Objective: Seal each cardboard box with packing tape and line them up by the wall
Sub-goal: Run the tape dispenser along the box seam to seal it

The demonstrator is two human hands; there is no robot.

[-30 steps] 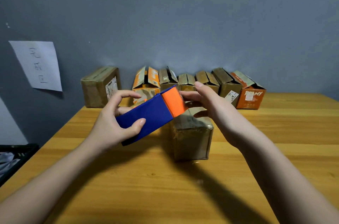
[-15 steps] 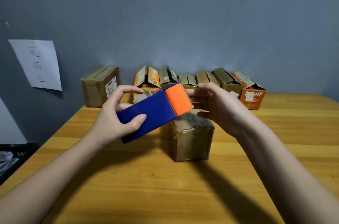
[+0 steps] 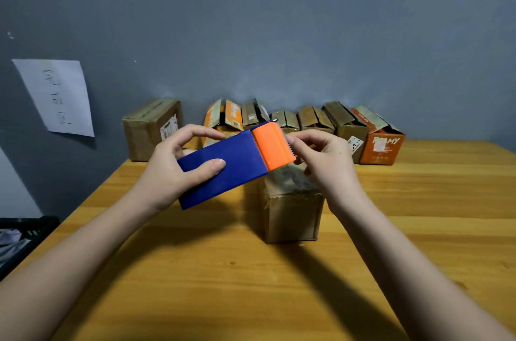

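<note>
A wooden table [image 3: 418, 229] meets a grey wall [image 3: 279, 19], a row of boxes [image 3: 315, 120] along that edge, bare wood in front, where one taped box [image 3: 291, 215] stands beneath a blue-and-orange tape dispenser [image 3: 234, 165] gripped by the left hand [image 3: 170, 173], the right hand [image 3: 326, 162] pinching at its toothed end.

Beneath the hands spreads a tabletop [image 3: 251, 293] of honey-coloured wooden planks, the grain running across, with long shadows lying over it. Beyond the hands rises a plain blue-grey wall [image 3: 279, 28], marked by a few small pale specks. Up and off to the left of the hands a white sheet of paper [image 3: 55, 96] is stuck to that wall, slightly tilted (handwritten characters run down it). Low at the far left, beside the tabletop's edge, sits a dark crate [image 3: 25, 232] holding pale cloth.
</note>
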